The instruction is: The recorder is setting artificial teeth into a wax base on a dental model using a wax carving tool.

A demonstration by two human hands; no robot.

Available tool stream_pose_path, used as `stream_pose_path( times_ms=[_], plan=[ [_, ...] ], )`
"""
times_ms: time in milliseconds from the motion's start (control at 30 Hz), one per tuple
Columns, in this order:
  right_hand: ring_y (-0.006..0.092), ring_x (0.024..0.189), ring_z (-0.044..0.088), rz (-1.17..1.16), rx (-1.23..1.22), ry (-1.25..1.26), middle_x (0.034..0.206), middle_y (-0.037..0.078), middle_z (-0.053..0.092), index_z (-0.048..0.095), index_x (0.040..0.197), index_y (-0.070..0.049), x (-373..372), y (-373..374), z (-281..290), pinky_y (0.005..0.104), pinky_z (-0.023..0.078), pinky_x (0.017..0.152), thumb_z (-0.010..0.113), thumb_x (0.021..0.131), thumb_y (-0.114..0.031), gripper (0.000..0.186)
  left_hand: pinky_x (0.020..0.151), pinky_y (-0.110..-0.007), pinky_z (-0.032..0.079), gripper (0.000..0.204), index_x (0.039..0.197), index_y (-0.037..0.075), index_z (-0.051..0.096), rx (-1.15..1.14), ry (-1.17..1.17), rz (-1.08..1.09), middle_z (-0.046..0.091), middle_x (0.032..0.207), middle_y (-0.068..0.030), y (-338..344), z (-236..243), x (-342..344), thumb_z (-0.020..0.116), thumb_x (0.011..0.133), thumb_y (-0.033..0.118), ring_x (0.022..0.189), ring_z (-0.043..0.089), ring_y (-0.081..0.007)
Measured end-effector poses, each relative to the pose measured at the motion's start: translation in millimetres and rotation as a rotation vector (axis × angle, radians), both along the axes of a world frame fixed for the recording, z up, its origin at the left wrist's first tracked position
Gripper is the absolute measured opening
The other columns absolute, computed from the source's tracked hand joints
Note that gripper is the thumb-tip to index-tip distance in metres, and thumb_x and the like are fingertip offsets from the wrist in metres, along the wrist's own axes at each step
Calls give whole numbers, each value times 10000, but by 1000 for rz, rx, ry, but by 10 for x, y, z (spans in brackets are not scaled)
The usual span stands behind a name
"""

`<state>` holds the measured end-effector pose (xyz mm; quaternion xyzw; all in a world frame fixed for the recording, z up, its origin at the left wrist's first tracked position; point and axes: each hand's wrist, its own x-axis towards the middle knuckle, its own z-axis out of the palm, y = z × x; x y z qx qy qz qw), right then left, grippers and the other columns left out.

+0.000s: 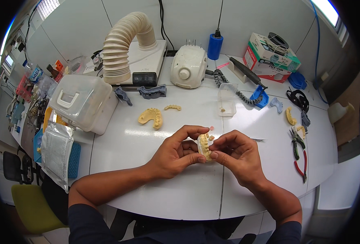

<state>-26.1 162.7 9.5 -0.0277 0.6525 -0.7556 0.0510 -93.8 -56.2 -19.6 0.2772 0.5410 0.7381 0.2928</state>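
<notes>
Over the middle of the table I hold a dental cast (204, 147), a yellow row of teeth on a whitish base. My left hand (176, 152) is closed around it, thumb at its near end and index finger at its far end. The thumb and fingers of my right hand (239, 156) press against the cast's right side. A small tan piece (211, 138) shows just beyond the right fingertips; whether they touch it I cannot tell. Farther left on the table lie a yellow arch-shaped cast (151, 118) and a smaller curved yellow cast (172, 107).
A ribbed suction hose (125, 44) and a white control box (189, 67) stand at the back. Left is a clear lidded case (82, 101). On the right lie a handpiece (249, 73), a small clear box (227, 101), green-handled pliers (296, 144) and red-handled cutters (302, 166).
</notes>
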Motion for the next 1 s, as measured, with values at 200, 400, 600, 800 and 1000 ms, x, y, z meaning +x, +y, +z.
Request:
stream_pose_path(
  times_ms=[200, 400, 600, 800, 1000],
  plan=[
    [179, 1064, 698, -5, -2, 5, 1133, 139, 721, 630, 1166, 32, -9, -11, -8, 330, 568, 964, 758, 923, 19, 275, 1040, -331, 564, 620, 1482, 11, 406, -18, 3, -4, 462, 1481, -130, -6, 20, -1, 705, 944, -59, 1183, 627, -174],
    [144, 967, 686, -4, 154, 49, 1062, 109, 729, 647, 1187, 24, -23, 37, -40, 312, 550, 897, 765, 924, -1, 289, 1092, -349, 533, 658, 1489, 16, 404, -34, -12, 3, 481, 1437, -123, -12, 35, -3, 732, 924, -59, 1263, 610, -203],
    [139, 946, 686, 3, 183, 61, 1011, 96, 732, 665, 1157, 25, -22, 18, -36, 310, 545, 886, 770, 923, -16, 260, 1089, -341, 533, 659, 1486, 21, 410, -33, -3, -1, 472, 1455, -127, -14, 20, -11, 736, 919, -60, 1256, 611, -199],
    [150, 978, 687, 21, 130, 44, 1061, 104, 723, 667, 1148, 36, -22, 29, -10, 315, 553, 899, 770, 920, -3, 253, 1084, -343, 535, 649, 1479, 22, 419, -28, -1, -1, 469, 1458, -127, -17, 21, -6, 738, 919, -57, 1254, 612, -198],
    [143, 996, 679, 34, 54, -43, 1066, 99, 719, 679, 1115, 42, -19, 48, -10, 305, 560, 900, 768, 913, 23, 222, 1083, -349, 535, 645, 1480, 21, 420, -41, -3, -8, 463, 1464, -128, -19, 28, -8, 734, 922, -58, 1259, 608, -202]
  ],
)
